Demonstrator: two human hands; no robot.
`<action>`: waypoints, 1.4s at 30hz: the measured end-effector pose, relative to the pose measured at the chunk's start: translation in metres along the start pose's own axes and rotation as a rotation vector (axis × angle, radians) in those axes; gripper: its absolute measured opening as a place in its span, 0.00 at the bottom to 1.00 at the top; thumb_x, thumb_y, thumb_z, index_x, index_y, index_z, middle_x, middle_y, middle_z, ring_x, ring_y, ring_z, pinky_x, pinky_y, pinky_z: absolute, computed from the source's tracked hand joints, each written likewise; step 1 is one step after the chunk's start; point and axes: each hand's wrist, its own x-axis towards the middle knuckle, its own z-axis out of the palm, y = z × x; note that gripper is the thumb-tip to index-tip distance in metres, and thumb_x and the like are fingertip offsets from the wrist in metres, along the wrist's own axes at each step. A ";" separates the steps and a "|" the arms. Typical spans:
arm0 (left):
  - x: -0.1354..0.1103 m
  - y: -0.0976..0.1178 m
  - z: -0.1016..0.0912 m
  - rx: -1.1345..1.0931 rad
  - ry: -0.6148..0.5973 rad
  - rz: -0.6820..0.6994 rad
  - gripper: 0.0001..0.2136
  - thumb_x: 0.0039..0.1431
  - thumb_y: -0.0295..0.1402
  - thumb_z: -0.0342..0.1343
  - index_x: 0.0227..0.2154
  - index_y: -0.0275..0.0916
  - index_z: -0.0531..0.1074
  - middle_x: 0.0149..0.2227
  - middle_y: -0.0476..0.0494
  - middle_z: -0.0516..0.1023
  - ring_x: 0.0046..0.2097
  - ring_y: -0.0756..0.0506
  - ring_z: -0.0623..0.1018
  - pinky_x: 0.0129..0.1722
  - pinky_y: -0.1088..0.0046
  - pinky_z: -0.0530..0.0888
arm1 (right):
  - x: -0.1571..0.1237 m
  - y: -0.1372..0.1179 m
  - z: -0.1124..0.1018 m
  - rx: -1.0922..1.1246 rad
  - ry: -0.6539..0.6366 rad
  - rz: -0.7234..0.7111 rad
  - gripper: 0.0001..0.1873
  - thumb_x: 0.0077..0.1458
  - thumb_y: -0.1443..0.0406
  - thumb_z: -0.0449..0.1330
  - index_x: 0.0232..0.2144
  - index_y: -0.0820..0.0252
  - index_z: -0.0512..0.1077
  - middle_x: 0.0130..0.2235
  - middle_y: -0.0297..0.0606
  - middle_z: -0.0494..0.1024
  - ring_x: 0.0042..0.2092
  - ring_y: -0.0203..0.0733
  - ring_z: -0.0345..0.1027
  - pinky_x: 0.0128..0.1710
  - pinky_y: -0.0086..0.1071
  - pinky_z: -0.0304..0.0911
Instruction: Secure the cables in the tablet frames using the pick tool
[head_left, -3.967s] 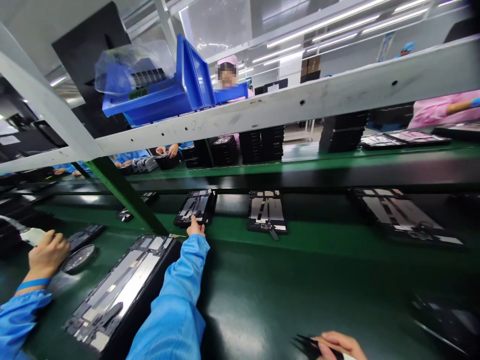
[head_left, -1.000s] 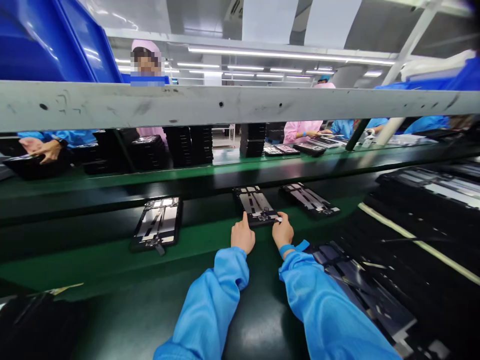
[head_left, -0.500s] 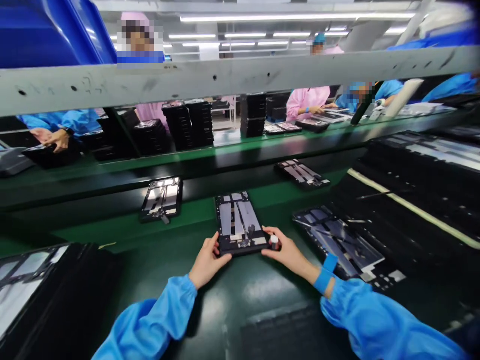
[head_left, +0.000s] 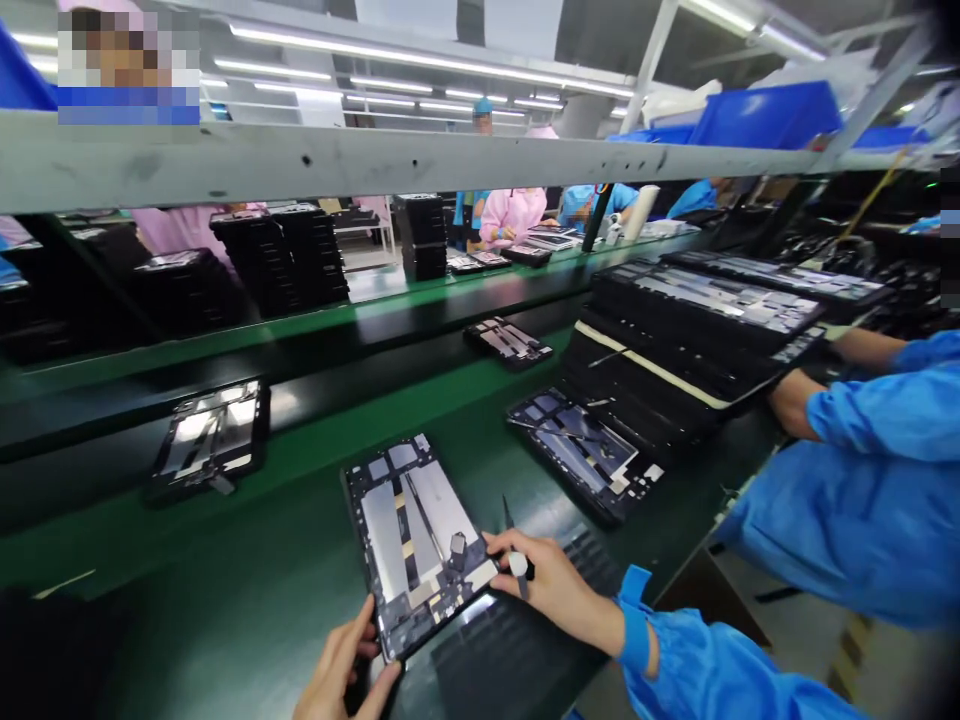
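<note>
The black stack (head_left: 667, 345) with a pale strip (head_left: 651, 366) along it serves as the landmark on the green desk (head_left: 247, 560). A flat tablet-like unit (head_left: 416, 540), its inner parts exposed, is left of the black stack and nearer the wearer; whether it rests on the desk or is slightly raised, I cannot tell. The left hand (head_left: 349, 655) grips its near left corner between thumb and fingers; the right hand (head_left: 559, 595) pinches its right edge. A small white-ended item (head_left: 518, 563) sits among the right hand's fingers, and a thin dark tip (head_left: 508, 514) shows just past them; whether these are one tool is unclear. Another exposed unit (head_left: 581, 445) lies just beside the black stack, on its near left side. A smaller-looking unit (head_left: 511, 341) lies to the black stack's left, and a further unit (head_left: 210, 430) is well apart, far left of it. At the black stack's right side are a co-worker's blue sleeves (head_left: 900, 420).
</note>
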 end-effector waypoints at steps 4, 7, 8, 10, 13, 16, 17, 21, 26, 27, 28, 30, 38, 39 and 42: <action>-0.004 0.002 0.000 0.011 0.052 -0.027 0.28 0.43 0.49 0.66 0.49 0.49 0.75 0.39 0.42 0.77 0.36 0.40 0.77 0.34 0.66 0.76 | -0.002 -0.001 0.000 0.039 -0.030 0.067 0.29 0.45 0.70 0.66 0.51 0.54 0.70 0.49 0.38 0.80 0.30 0.38 0.74 0.33 0.30 0.69; -0.008 0.012 0.004 0.015 0.089 -0.021 0.27 0.47 0.47 0.64 0.52 0.47 0.73 0.42 0.42 0.76 0.37 0.41 0.76 0.39 0.65 0.75 | 0.004 -0.001 -0.002 0.065 -0.095 0.061 0.23 0.44 0.69 0.65 0.46 0.54 0.72 0.53 0.39 0.77 0.30 0.36 0.73 0.34 0.31 0.69; -0.009 0.015 0.005 0.013 0.084 -0.018 0.26 0.48 0.46 0.63 0.52 0.47 0.73 0.43 0.42 0.76 0.39 0.41 0.76 0.41 0.65 0.75 | 0.006 -0.001 -0.003 0.065 -0.099 0.058 0.21 0.45 0.69 0.64 0.45 0.54 0.72 0.54 0.39 0.77 0.32 0.37 0.74 0.36 0.32 0.70; -0.011 0.021 0.005 0.015 0.061 -0.014 0.24 0.50 0.43 0.62 0.52 0.46 0.73 0.42 0.43 0.76 0.41 0.41 0.76 0.42 0.65 0.75 | 0.007 0.001 -0.004 0.055 -0.083 0.058 0.20 0.46 0.67 0.64 0.45 0.55 0.72 0.54 0.40 0.77 0.34 0.39 0.75 0.38 0.33 0.70; -0.014 0.027 -0.002 0.053 0.002 -0.008 0.24 0.53 0.39 0.61 0.54 0.46 0.71 0.42 0.43 0.76 0.42 0.41 0.76 0.41 0.66 0.74 | -0.002 0.003 -0.003 -0.006 -0.042 0.022 0.21 0.50 0.64 0.63 0.48 0.54 0.72 0.50 0.41 0.80 0.37 0.43 0.77 0.40 0.36 0.72; -0.017 0.033 -0.013 0.111 -0.023 0.019 0.23 0.56 0.37 0.61 0.55 0.48 0.70 0.46 0.43 0.75 0.44 0.43 0.76 0.41 0.69 0.74 | -0.023 0.004 0.001 -0.135 0.081 -0.131 0.17 0.53 0.62 0.63 0.46 0.53 0.75 0.45 0.41 0.82 0.44 0.50 0.77 0.46 0.41 0.72; -0.017 0.035 -0.015 0.130 -0.018 0.034 0.21 0.57 0.38 0.60 0.54 0.48 0.70 0.47 0.43 0.75 0.43 0.43 0.76 0.40 0.69 0.74 | -0.032 0.003 0.003 -0.173 0.110 -0.213 0.14 0.55 0.62 0.63 0.45 0.52 0.76 0.44 0.41 0.83 0.45 0.50 0.77 0.46 0.41 0.72; -0.008 0.043 -0.015 0.200 -0.036 0.129 0.13 0.62 0.38 0.56 0.49 0.46 0.74 0.42 0.45 0.76 0.39 0.46 0.76 0.39 0.72 0.74 | -0.058 -0.005 0.016 -0.236 -0.077 -0.522 0.10 0.56 0.67 0.62 0.41 0.51 0.77 0.43 0.39 0.84 0.44 0.48 0.78 0.44 0.37 0.74; 0.009 0.051 -0.006 0.292 -0.092 0.295 0.08 0.65 0.36 0.52 0.39 0.43 0.76 0.36 0.46 0.77 0.39 0.47 0.76 0.39 0.72 0.72 | -0.039 -0.025 0.034 -0.244 -0.057 -0.557 0.13 0.60 0.70 0.58 0.46 0.53 0.74 0.44 0.42 0.82 0.46 0.48 0.76 0.45 0.39 0.73; 0.010 0.052 -0.005 0.291 -0.092 0.321 0.08 0.66 0.35 0.52 0.37 0.42 0.76 0.35 0.47 0.77 0.39 0.47 0.76 0.39 0.73 0.72 | -0.031 -0.030 0.039 -0.244 -0.047 -0.541 0.15 0.60 0.71 0.57 0.48 0.54 0.73 0.45 0.43 0.81 0.47 0.48 0.75 0.45 0.39 0.73; 0.010 0.053 -0.004 0.282 -0.089 0.337 0.08 0.66 0.35 0.52 0.36 0.41 0.76 0.34 0.47 0.77 0.38 0.47 0.76 0.39 0.73 0.72 | -0.022 -0.034 0.045 -0.250 -0.060 -0.532 0.16 0.60 0.72 0.57 0.48 0.54 0.73 0.45 0.43 0.81 0.46 0.48 0.75 0.44 0.39 0.73; 0.008 0.053 -0.004 0.256 -0.079 0.342 0.07 0.65 0.34 0.54 0.34 0.40 0.75 0.33 0.48 0.76 0.36 0.48 0.75 0.37 0.73 0.71 | -0.006 -0.042 0.058 -0.265 -0.119 -0.516 0.16 0.58 0.74 0.56 0.45 0.55 0.74 0.40 0.42 0.80 0.42 0.48 0.74 0.40 0.39 0.72; -0.007 0.048 0.000 0.330 -0.058 0.408 0.07 0.66 0.34 0.53 0.35 0.42 0.76 0.32 0.48 0.73 0.35 0.49 0.74 0.34 0.74 0.71 | 0.008 -0.045 0.070 -0.042 -0.250 -0.378 0.08 0.58 0.74 0.59 0.37 0.56 0.71 0.34 0.35 0.77 0.36 0.42 0.72 0.36 0.32 0.67; -0.008 0.047 -0.001 0.398 -0.042 0.457 0.08 0.67 0.34 0.52 0.36 0.41 0.76 0.32 0.48 0.73 0.34 0.48 0.73 0.33 0.74 0.70 | 0.007 -0.044 0.071 -0.047 -0.247 -0.378 0.08 0.58 0.74 0.58 0.37 0.56 0.71 0.34 0.35 0.77 0.36 0.42 0.71 0.37 0.32 0.66; -0.013 0.046 -0.006 0.675 -0.019 0.646 0.10 0.69 0.30 0.47 0.43 0.38 0.74 0.36 0.45 0.75 0.33 0.46 0.72 0.31 0.70 0.69 | 0.005 -0.039 0.074 -0.091 -0.225 -0.420 0.12 0.58 0.76 0.56 0.38 0.56 0.71 0.34 0.36 0.76 0.36 0.43 0.70 0.36 0.34 0.65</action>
